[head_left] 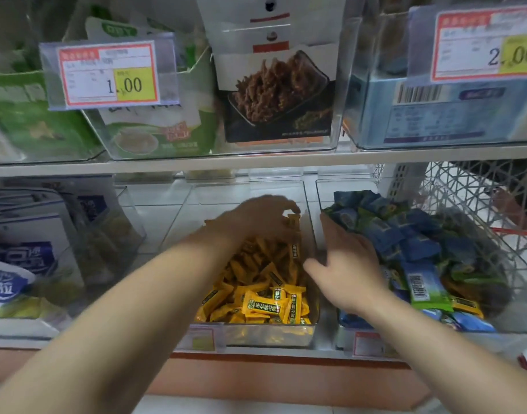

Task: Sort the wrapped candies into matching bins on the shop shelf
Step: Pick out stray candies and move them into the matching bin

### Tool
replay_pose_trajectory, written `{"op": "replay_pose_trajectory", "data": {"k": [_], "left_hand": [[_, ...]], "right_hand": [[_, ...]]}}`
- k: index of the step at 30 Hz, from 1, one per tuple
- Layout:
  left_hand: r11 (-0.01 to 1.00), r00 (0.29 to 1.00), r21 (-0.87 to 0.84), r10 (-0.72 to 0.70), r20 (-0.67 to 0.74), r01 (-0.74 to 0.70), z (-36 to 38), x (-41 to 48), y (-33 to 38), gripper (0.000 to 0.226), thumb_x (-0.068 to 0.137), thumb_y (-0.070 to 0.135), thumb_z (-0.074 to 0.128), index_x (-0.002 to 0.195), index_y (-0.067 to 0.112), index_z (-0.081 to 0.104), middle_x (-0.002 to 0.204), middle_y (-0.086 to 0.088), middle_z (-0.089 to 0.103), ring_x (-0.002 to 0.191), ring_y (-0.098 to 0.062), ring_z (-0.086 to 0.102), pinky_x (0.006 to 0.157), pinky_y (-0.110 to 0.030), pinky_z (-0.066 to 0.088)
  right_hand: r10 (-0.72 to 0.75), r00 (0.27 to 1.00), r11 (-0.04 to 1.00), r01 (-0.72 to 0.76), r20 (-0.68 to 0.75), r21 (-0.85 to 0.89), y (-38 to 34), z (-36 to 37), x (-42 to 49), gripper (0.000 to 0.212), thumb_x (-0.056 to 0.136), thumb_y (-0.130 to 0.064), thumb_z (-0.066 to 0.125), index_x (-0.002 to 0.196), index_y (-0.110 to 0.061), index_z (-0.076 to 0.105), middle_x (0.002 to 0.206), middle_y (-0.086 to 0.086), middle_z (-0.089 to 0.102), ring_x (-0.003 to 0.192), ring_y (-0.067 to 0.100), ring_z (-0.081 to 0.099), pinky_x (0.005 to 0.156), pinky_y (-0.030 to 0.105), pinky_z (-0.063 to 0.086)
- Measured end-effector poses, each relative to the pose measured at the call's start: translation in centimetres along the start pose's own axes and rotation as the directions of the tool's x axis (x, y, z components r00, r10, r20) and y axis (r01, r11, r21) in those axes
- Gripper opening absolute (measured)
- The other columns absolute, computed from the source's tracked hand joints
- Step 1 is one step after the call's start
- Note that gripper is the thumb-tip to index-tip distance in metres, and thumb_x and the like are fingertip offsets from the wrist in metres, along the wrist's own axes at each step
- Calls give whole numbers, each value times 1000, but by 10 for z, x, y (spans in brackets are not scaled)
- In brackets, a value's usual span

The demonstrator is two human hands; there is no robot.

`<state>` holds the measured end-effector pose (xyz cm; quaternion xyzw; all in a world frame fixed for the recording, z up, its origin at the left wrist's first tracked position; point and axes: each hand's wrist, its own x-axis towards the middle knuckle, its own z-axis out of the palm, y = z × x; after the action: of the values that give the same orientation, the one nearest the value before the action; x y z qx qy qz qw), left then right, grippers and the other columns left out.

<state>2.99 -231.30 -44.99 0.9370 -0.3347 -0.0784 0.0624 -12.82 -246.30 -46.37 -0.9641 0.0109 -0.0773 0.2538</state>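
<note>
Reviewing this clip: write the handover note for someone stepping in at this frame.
Left hand: in the middle bin, fingers curled on yellow candies at its back right.
Right hand: open, fingers spread over the blue candies at the left edge of the right bin.
Done: yellow mostly in the middle bin, blue in the right.
Left: a stray yellow candy lies among the blue near the right bin's front; move it over.

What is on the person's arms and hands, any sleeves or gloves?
Nothing worn shows. The left hand and right hand have no gloves, watch or ring in view, and no sleeves appear anywhere up to the picture's lower edge.
</note>
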Motion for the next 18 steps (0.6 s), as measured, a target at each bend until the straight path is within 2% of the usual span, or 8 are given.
{"op": "replay_pose_trajectory", "data": {"k": [2,4,8,11,12,14,16,18], "left_hand": [[998,989,-52,-39,140,46,26,4,6,78,77,62,68,144,33,41,138,-1,53,125,-26,51,102,-46,44],[996,984,-13,-86,157,89,40,6,1,81,77,63,69,146,32,38,134,-3,52,121,-29,52,99,-44,44],[993,962,66,-109,251,96,34,5,-9,56,77,61,71,120,28,60,102,4,62,95,-20,58,79,-33,43],[992,952,15,-126,279,126,16,-8,-29,33,77,56,74,97,34,60,85,14,57,86,-15,57,65,-25,37],[990,954,16,-139,264,140,8,-15,-37,29,75,56,74,90,37,57,85,14,57,85,-14,57,64,-24,38],[981,959,73,-194,208,182,-10,-28,-52,38,66,67,71,83,39,53,89,12,60,86,-13,57,72,-29,46],[959,951,148,-265,158,243,-22,-36,-64,49,61,72,72,90,39,52,93,10,59,91,-16,57,79,-35,47],[940,938,205,-308,161,274,-24,-38,-68,56,63,68,76,102,33,54,101,6,60,95,-19,57,79,-37,47]], "right_hand": [[-11,1000,1000,11,-8,6,2,2,2,64,73,-52,39,130,-24,43,125,-3,59,117,26,54,108,45,37],[-7,1000,1000,7,0,-7,3,3,3,71,73,-52,38,136,-21,42,130,0,58,121,26,53,110,45,35],[6,1000,1000,-5,14,-23,4,2,3,72,74,-52,39,138,-21,40,133,1,57,122,27,52,110,45,35],[15,1000,999,-15,13,-28,3,2,2,71,76,-52,42,139,-21,38,136,2,56,124,28,51,110,46,34],[15,1000,1000,-15,14,-25,3,2,2,72,75,-53,42,140,-22,38,137,1,55,124,28,50,111,46,34],[10,1000,1000,-10,14,-12,1,2,1,74,73,-55,39,140,-23,38,137,0,54,125,27,50,111,46,33],[12,1000,1000,-12,16,0,0,1,1,74,73,-55,39,140,-22,37,137,0,54,125,27,49,111,47,33],[16,1000,1000,-16,19,6,-1,1,1,72,74,-54,40,138,-20,38,135,2,55,123,28,50,111,47,33]]}}
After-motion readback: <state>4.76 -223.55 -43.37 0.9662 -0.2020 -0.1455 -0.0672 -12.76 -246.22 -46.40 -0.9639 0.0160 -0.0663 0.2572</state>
